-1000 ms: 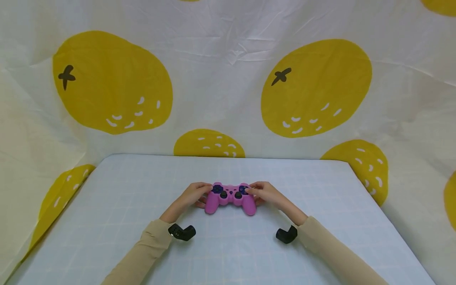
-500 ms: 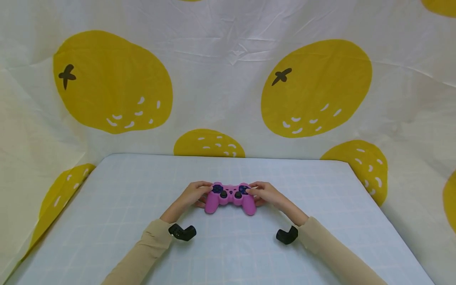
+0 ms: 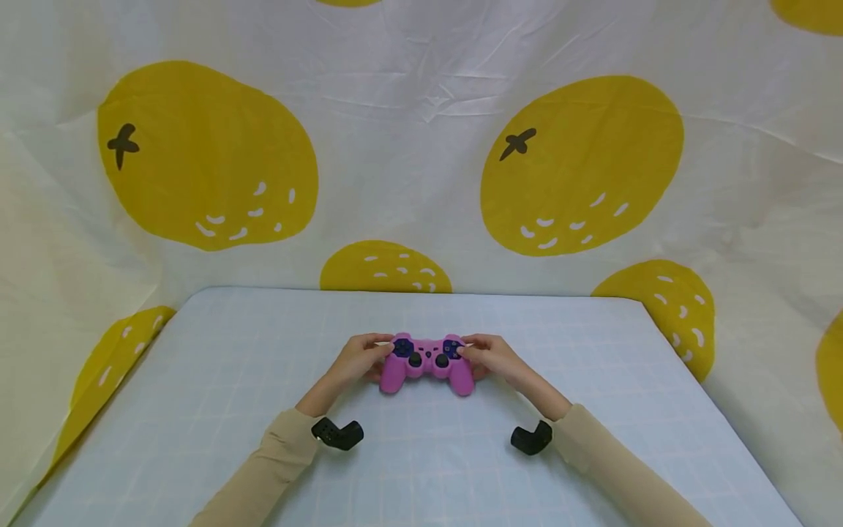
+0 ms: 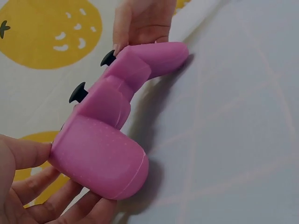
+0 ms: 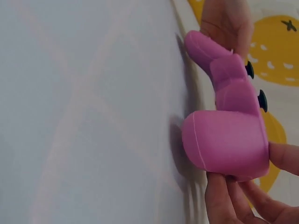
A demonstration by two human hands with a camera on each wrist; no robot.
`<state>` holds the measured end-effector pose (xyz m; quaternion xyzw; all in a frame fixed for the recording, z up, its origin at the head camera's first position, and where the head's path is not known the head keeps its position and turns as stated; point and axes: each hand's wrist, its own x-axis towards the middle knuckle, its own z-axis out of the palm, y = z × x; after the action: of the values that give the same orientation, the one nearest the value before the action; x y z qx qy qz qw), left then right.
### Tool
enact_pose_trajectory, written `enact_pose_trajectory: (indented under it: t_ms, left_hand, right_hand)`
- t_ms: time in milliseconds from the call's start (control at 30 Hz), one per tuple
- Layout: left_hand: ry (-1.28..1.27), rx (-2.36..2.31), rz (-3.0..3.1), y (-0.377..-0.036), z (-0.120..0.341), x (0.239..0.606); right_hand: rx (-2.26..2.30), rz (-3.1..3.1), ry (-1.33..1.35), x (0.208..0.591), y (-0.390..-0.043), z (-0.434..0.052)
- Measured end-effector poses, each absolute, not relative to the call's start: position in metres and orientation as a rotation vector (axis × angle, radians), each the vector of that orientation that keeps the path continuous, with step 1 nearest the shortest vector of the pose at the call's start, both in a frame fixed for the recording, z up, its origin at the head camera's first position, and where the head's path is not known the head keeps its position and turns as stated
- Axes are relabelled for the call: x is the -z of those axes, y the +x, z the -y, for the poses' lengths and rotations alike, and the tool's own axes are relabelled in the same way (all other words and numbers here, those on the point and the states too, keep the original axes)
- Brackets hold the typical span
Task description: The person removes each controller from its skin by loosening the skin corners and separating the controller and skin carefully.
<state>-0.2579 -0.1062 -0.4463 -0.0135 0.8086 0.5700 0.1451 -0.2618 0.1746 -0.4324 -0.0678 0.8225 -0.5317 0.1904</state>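
A pink game controller [image 3: 428,359] with dark button pads and two black thumbsticks is held between both hands, its grips toward the person. My left hand [image 3: 358,359] pinches its left end, thumb on the top face and fingers beneath, as the left wrist view of the controller [image 4: 100,149] shows. At the other end my right hand [image 3: 494,356] does the same, thumb by the right buttons. In the right wrist view, fingers support the controller [image 5: 229,140] from below. Its shadow lies on the cloth close to the grips; whether it touches the table cannot be told.
A pale blue checked cloth covers the table [image 3: 421,468]. Behind it hangs a white curtain [image 3: 402,146] with large yellow fruit prints. Black wrist cameras [image 3: 338,434] sit at both beige sleeves [image 3: 263,468].
The controller's far edge has risen slightly, so its top face shows a little more toward the head camera. Both hands keep their hold. The head view has shifted very slightly.
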Motion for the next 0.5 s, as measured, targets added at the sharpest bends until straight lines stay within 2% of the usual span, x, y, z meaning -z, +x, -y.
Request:
enact_pose_trajectory:
  t_ms: [500]
  left_hand:
    - [0.0,-1.747,-2.424,-0.2482,0.1031,0.4402]
  right_hand:
    - [1.592,-2.345,-0.234,0.4292,-0.2601,-0.1771]
